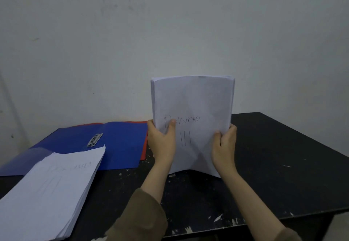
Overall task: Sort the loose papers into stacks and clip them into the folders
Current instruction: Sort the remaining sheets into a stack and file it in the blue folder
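Observation:
A stack of white papers stands upright on the black table, its front sheet marked "Dokumen III". My left hand grips its left edge, thumb on the front. My right hand grips its right edge. A second, thicker stack of white papers lies flat at the near left. Behind it an open blue folder lies flat with a metal clip inside. A red folder shows beneath the blue one's right edge.
A pale wall rises directly behind the table. The table's right and front edges are in view, its black top scuffed with white flecks.

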